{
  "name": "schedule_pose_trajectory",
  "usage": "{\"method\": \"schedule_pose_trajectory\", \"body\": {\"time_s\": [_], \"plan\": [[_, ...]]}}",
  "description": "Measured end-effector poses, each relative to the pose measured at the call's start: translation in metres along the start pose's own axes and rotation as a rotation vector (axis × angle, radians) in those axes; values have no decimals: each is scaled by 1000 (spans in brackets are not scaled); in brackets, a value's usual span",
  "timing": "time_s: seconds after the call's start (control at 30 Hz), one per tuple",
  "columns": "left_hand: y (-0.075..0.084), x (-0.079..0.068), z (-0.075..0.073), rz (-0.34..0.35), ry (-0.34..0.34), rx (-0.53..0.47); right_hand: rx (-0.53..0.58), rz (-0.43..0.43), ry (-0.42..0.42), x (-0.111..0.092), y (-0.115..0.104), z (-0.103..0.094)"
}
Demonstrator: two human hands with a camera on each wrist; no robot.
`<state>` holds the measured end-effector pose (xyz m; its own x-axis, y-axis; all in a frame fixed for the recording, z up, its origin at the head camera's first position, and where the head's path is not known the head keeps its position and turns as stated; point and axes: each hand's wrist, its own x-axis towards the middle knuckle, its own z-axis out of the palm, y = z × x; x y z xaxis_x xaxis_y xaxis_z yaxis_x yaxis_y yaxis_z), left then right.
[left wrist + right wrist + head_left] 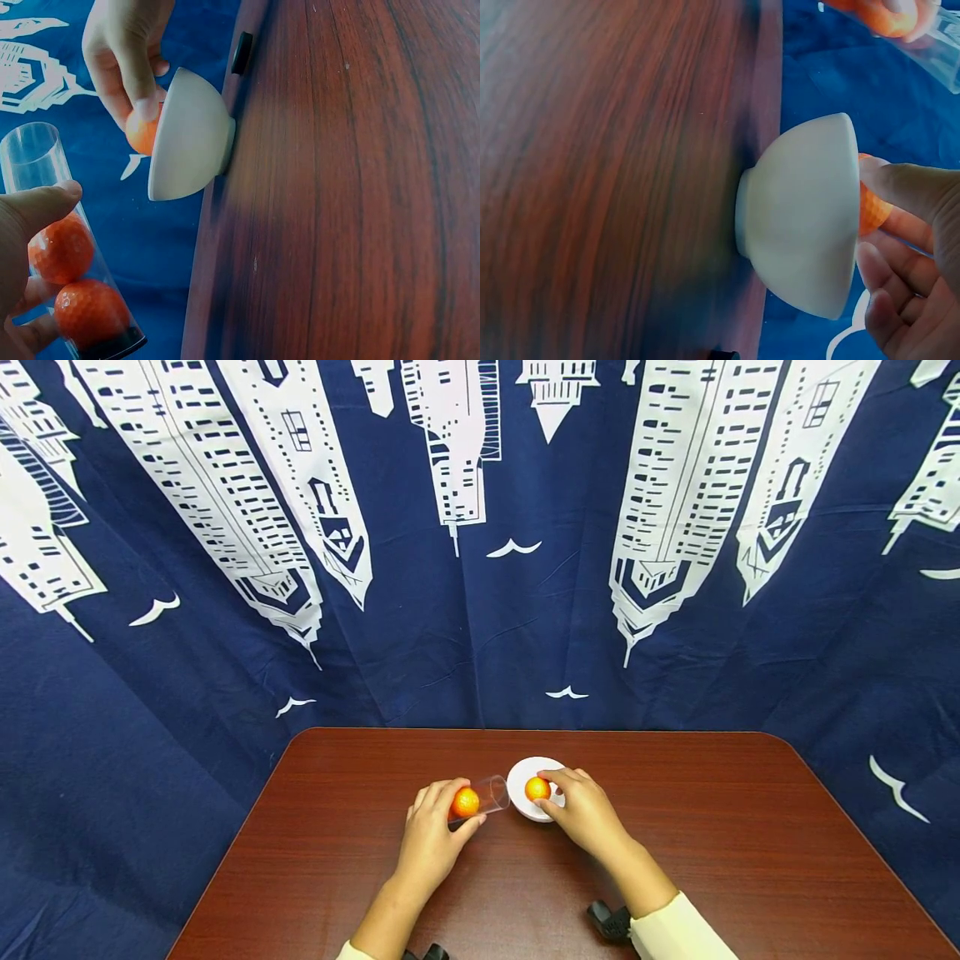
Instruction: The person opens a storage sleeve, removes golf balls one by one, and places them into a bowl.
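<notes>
My left hand [429, 843] grips a clear tube [495, 790], tilted, its open end toward the white bowl [520, 774]. Two dimpled orange golf balls show inside the tube in the left wrist view: a lower ball [91, 312] by the black end cap [112, 345] and an upper ball [64, 251] on top of it. My right hand [592, 817] pinches another orange golf ball [537, 788] between thumb and fingers, at the bowl's mouth. The bowl stands upright on the table; its wall [802, 217] hides part of that ball in the right wrist view.
The brown wooden table [712, 827] has rounded far corners. A dark blue cloth [480, 635] with white building and bird prints hangs behind it. Black devices [611, 920] show near both wrists. A small black object [241, 52] appears by the table edge.
</notes>
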<state>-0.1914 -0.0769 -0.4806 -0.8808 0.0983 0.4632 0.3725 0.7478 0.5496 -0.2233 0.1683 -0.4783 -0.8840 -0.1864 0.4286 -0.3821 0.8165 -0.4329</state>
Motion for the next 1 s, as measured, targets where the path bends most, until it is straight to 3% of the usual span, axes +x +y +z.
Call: {"method": "schedule_pose_trajectory", "body": {"time_s": [1.0], "plan": [[-2, -1, 1, 10, -7, -15, -188, 108, -195, 12, -2, 9]]}}
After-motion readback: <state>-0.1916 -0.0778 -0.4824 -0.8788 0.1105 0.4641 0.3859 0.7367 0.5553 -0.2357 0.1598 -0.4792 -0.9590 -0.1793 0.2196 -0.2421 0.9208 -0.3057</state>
